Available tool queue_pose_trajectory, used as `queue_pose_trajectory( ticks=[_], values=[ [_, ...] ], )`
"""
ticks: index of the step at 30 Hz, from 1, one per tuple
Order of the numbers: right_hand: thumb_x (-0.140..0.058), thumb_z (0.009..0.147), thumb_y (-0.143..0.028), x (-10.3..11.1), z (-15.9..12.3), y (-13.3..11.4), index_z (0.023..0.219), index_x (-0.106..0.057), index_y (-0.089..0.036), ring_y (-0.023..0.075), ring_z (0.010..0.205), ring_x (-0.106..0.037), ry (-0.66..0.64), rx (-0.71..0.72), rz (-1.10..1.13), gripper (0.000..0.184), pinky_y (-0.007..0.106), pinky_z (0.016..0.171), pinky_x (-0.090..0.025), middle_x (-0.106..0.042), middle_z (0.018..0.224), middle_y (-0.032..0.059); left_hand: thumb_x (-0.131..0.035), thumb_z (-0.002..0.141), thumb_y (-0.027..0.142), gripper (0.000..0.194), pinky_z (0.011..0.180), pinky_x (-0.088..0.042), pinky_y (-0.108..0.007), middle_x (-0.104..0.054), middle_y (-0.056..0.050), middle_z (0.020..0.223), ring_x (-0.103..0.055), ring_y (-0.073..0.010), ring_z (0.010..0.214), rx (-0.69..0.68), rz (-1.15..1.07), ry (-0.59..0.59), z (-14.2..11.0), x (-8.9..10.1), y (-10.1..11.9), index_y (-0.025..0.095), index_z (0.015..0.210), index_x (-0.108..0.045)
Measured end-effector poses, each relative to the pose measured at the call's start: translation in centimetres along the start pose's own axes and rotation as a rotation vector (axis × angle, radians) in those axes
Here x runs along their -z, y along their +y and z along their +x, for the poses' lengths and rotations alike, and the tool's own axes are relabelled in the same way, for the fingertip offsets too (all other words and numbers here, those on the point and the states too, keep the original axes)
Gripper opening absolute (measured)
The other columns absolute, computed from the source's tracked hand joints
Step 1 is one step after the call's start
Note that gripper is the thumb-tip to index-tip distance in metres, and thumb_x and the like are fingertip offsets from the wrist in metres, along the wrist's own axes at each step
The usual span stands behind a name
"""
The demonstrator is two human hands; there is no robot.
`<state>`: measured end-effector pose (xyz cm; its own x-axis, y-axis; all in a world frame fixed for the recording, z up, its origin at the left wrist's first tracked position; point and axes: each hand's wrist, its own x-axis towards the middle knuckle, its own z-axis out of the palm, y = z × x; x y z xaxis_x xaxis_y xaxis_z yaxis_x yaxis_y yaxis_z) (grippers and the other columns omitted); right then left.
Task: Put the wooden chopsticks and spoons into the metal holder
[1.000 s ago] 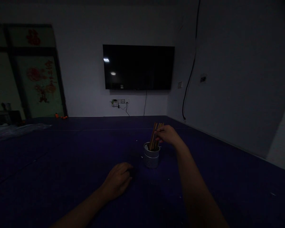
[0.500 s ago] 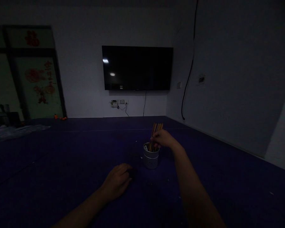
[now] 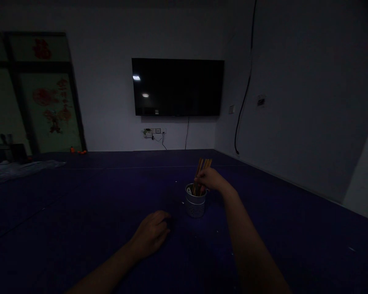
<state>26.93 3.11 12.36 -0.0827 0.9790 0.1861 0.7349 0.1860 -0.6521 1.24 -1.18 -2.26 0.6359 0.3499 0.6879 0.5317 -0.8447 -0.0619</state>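
My right hand (image 3: pixel 211 178) is closed around a bunch of wooden chopsticks (image 3: pixel 200 165), several of them, at the mouth of a round metal chopstick holder (image 3: pixel 195 207). Their lower ends are inside the holder, which stands upright and has small holes in its side. A small pale piece shows inside the rim at the left. To the left of the holder and nearer to me, my left hand (image 3: pixel 153 231) rests on the dark blue surface (image 3: pixel 116 208). It holds nothing that I can see, its fingers loosely bent and apart from the holder.
Small white specks (image 3: pixel 217 231) dot the surface. Clear plastic sheeting (image 3: pixel 33 167) lies at the far left, and small orange objects (image 3: pixel 81 152) sit by the back wall. A television (image 3: pixel 178 87) hangs there. A black cable (image 3: pixel 243 102) runs down the right wall.
Very little differs. My right hand and the chopsticks remain at the holder's mouth, and my left hand stays in place. The view has shifted very slightly.
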Motion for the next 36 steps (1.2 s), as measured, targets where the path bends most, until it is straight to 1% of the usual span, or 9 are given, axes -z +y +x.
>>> queue_pose_trajectory(
  ticks=[13,17,20,22,25,28,32,34,36],
  values=[
    [-0.061,0.075,-0.009,-0.8,0.4,0.0,0.059,-0.066,-0.016,0.0095,0.039,-0.057,0.114,0.032,-0.075,0.018,0.016,0.040,-0.040,-0.060,0.043,-0.0032,-0.045,0.087,0.020,0.016,0.078,-0.051,-0.030,-0.064,-0.007,0.103,-0.058,-0.0175,0.098,0.007,-0.028,-0.036,0.2,0.2,0.1,0.019,0.077,-0.057],
    [-0.064,0.074,-0.011,0.4,0.0,-0.9,0.073,-0.071,-0.017,0.0131,0.052,-0.063,0.228,0.072,-0.110,0.009,0.019,0.053,-0.046,-0.068,0.059,0.0012,-0.045,0.087,0.019,0.014,0.079,-0.051,-0.032,-0.064,-0.008,0.103,-0.058,-0.0181,0.097,0.019,-0.012,-0.020,0.2,0.2,0.1,0.019,0.080,-0.058],
    [-0.059,0.081,-0.018,1.3,-0.7,-2.6,0.086,-0.071,-0.017,0.0152,0.072,-0.067,0.348,0.129,-0.124,0.013,0.021,0.066,-0.047,-0.072,0.081,0.0047,-0.045,0.086,0.018,0.014,0.075,-0.051,-0.031,-0.064,-0.007,0.099,-0.059,-0.0177,0.093,0.035,-0.001,-0.016,0.3,0.2,0.0,0.019,0.078,-0.057],
    [-0.053,0.086,-0.026,0.9,-1.4,-4.2,0.089,-0.070,-0.017,0.0163,0.074,-0.066,0.483,0.185,-0.118,0.020,0.023,0.067,-0.046,-0.072,0.081,0.0058,-0.046,0.085,0.017,0.014,0.072,-0.051,-0.031,-0.065,-0.007,0.094,-0.060,-0.0173,0.087,0.063,0.017,0.002,0.4,0.2,-0.2,0.019,0.076,-0.056],
    [-0.045,0.092,-0.035,-2.0,-3.0,-6.6,0.086,-0.069,-0.018,0.0163,0.070,-0.065,0.589,0.289,-0.113,0.030,0.023,0.063,-0.044,-0.070,0.075,0.0052,-0.046,0.084,0.017,0.013,0.071,-0.051,-0.032,-0.065,-0.007,0.089,-0.061,-0.0176,0.081,0.131,0.057,0.061,0.4,0.4,-0.7,0.019,0.078,-0.058],
    [-0.040,0.094,-0.037,-7.0,-4.8,-7.4,0.083,-0.068,-0.019,0.0167,0.074,-0.065,0.437,0.468,-0.239,0.035,0.023,0.065,-0.042,-0.071,0.080,0.0060,-0.046,0.085,0.023,0.014,0.072,-0.052,-0.035,-0.066,-0.008,0.089,-0.062,-0.0200,0.082,0.202,0.090,0.114,0.1,0.9,-1.2,0.019,0.088,-0.059],
    [-0.038,0.094,-0.035,-12.7,-7.0,-5.6,0.097,-0.067,-0.018,0.0197,0.078,-0.066,0.247,0.605,-0.429,0.034,0.026,0.067,-0.044,-0.071,0.086,0.0087,-0.044,0.088,0.033,0.032,0.079,-0.052,-0.040,-0.066,-0.012,0.102,-0.062,-0.0236,0.094,0.237,0.096,0.175,-0.6,1.4,-1.7,0.017,0.115,-0.053],
    [-0.040,0.093,-0.037,-14.1,-7.7,-4.1,0.115,-0.061,-0.016,0.0207,0.077,-0.067,0.225,0.617,-0.468,0.037,0.028,0.067,-0.045,-0.071,0.089,0.0114,-0.043,0.088,0.036,0.042,0.083,-0.051,-0.040,-0.064,-0.013,0.110,-0.060,-0.0239,0.101,0.234,0.087,0.179,-0.9,1.3,-1.8,0.018,0.125,-0.047],
    [-0.040,0.093,-0.037,-14.7,-8.1,-2.8,0.114,-0.061,-0.017,0.0211,0.078,-0.067,0.215,0.593,-0.458,0.036,0.029,0.069,-0.046,-0.070,0.092,0.0114,-0.044,0.088,0.038,0.049,0.085,-0.050,-0.040,-0.062,-0.014,0.116,-0.059,-0.0238,0.105,0.250,0.095,0.177,-1.0,1.2,-1.9,0.018,0.132,-0.041]
  ],
)
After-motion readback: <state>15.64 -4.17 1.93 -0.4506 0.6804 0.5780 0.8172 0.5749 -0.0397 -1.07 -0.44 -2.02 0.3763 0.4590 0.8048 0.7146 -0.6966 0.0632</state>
